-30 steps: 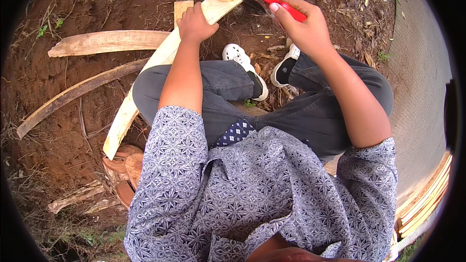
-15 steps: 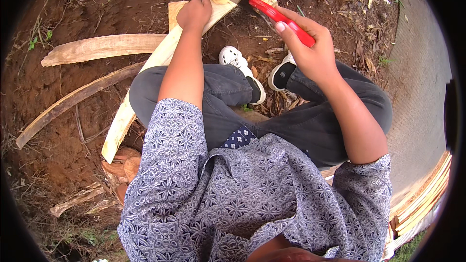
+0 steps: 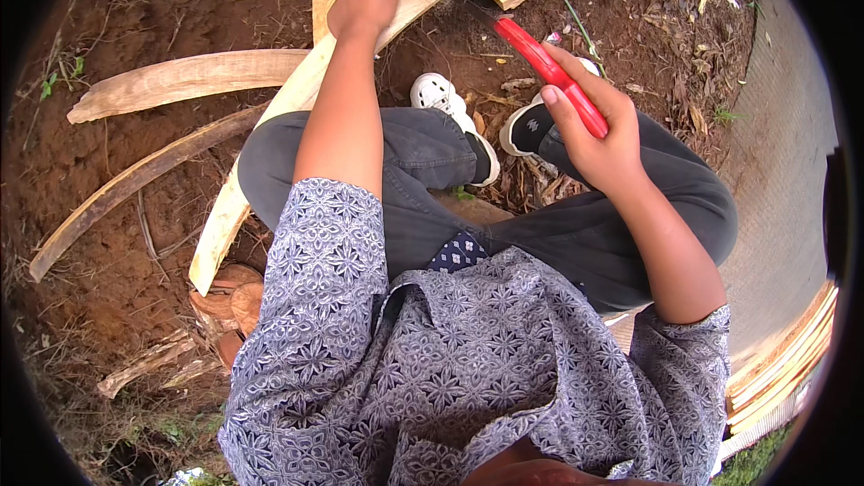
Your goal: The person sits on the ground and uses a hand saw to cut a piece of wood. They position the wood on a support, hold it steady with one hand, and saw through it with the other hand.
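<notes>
My right hand (image 3: 601, 137) is wrapped round the red handle of a handsaw (image 3: 547, 70). The saw's thin dark blade crosses a long pale wooden plank (image 3: 304, 88), with its far end beyond the plank's left edge. Just left of the blade, my left hand (image 3: 363, 9) is closed on the plank and presses it from above. The plank runs slantwise from the top of the view, past my left knee, to the ground at left. Its underside and the tips of my left fingers are hidden.
Two curved wood strips, one pale (image 3: 193, 81) and one brown-edged (image 3: 135, 178), lie on the soil at left. Cut log pieces (image 3: 236, 299) sit by my left side. A grey mat (image 3: 776, 189) covers the right, with stacked slats (image 3: 783, 355) at lower right.
My right hand has drawn the saw back toward me and to the right, so more blade shows on the near side of the plank. My left hand has stayed nearly still.
</notes>
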Demonstrator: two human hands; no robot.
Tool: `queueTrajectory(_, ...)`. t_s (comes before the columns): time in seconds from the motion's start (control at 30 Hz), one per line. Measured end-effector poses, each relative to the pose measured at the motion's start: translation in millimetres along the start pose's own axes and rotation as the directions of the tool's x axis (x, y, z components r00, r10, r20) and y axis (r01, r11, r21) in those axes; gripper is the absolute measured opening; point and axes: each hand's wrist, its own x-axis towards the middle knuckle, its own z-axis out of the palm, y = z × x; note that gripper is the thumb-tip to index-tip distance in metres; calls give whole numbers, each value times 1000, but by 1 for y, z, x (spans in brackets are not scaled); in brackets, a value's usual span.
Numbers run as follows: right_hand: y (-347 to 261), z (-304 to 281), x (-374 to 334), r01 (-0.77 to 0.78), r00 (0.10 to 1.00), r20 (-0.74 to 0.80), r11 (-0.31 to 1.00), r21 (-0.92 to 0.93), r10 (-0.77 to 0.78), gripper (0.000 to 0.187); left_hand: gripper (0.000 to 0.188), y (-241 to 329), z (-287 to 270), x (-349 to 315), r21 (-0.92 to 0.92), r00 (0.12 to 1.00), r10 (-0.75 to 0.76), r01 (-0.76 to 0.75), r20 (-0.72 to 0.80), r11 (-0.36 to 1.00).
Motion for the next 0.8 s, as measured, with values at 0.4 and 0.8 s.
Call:
queueTrajectory(0.4, -1, 46, 59, 82, 997, -6, 995, -51, -82, 43, 68, 4, 3, -6, 30, 1000, -15, 14, 20, 999)
queueTrajectory(0.8, 5, 30, 48, -64, 996, 70, 998, 16, 62, 46, 62, 9, -5, -6, -46, 1000, 4, -5, -6, 999)
